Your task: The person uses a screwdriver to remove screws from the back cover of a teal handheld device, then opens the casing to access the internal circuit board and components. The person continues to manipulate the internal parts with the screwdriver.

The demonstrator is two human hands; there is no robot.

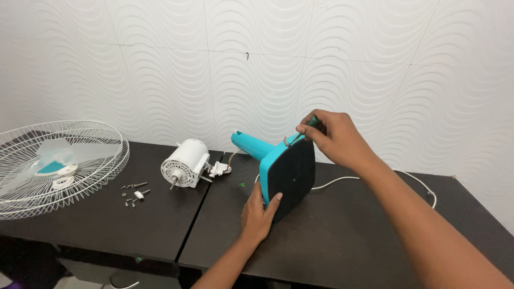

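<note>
We are bracing the teal fan base (286,174), tipped on its edge on the dark table (342,241), with our left hand (258,214) gripping its lower rim. Our right hand (333,138) is pinching a small screwdriver (306,130) at the base's top edge. The white motor (184,163), loose screws (135,194) and wire grille (59,166) are lying well apart to the left.

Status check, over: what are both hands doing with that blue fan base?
Left hand steadies fan base on its side. Right hand works screwdriver at its top edge. Motor, screws lie clear.
</note>
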